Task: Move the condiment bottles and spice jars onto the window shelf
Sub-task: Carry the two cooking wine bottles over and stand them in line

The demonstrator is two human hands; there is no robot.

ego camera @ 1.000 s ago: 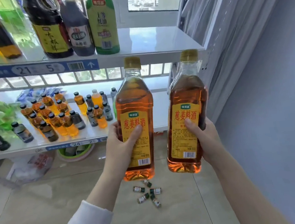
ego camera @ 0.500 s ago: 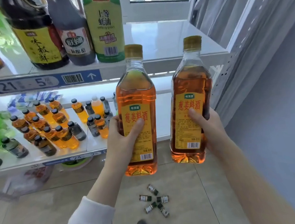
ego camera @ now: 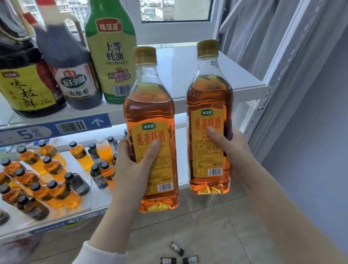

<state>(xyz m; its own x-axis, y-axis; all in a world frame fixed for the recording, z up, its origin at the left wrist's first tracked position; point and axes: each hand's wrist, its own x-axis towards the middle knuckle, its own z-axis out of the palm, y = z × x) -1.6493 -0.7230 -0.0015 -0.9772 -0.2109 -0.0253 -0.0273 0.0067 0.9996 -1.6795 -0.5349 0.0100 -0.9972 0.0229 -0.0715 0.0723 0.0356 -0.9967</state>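
Note:
I hold two upright amber bottles with gold caps and yellow labels in front of the shelves. My left hand (ego camera: 133, 167) grips the left amber bottle (ego camera: 149, 113) around its middle. My right hand (ego camera: 231, 148) grips the right amber bottle (ego camera: 208, 99) the same way. Both bottle tops stand level with the white window shelf (ego camera: 195, 73), whose right half is bare. On that shelf's left stand a green oyster sauce bottle (ego camera: 112, 53), a dark vinegar bottle (ego camera: 69, 73) and a dark soy bottle (ego camera: 14, 78). Several small spice jars (ego camera: 180, 259) lie on the floor.
A lower shelf (ego camera: 94, 193) at the left carries several small orange and dark bottles. A blue label strip (ego camera: 42, 130) runs along the upper shelf's front edge. A white window frame and grey curtain (ego camera: 265, 29) stand at the right, with a blue-grey wall beyond.
Both bottles have risen and come closer to the upper shelf, their caps now level with it. The view has moved nearer to the shelves.

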